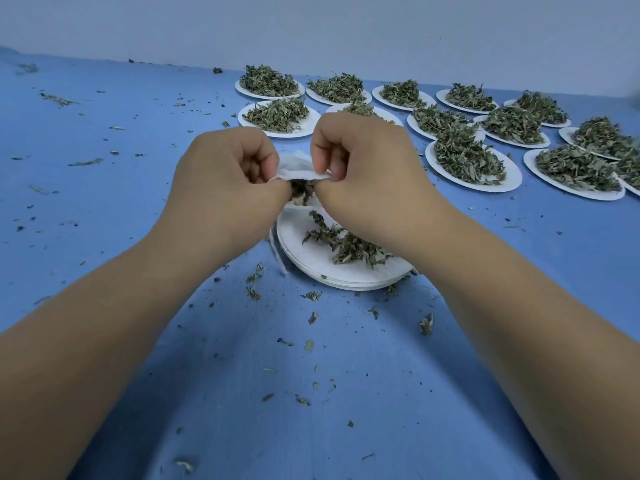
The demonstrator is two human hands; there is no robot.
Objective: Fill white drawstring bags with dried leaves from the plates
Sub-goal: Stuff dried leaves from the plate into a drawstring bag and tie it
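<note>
The left hand (pixel 225 174) and right hand (pixel 363 161) are pinching opposite edges of the rim of the white drawstring bag (pixel 298 169), each grip clamped on cloth, holding it just above the near plate (pixel 311 261). The bag is hanging mouth up, long axis vertical. The dried leaves (pixel 353 249) are lying directly below, nearer the right hand.

White bag (pixel 298 168), leaves (pixel 302 191) inside, above part-emptied plate (pixel 311 258)
</note>
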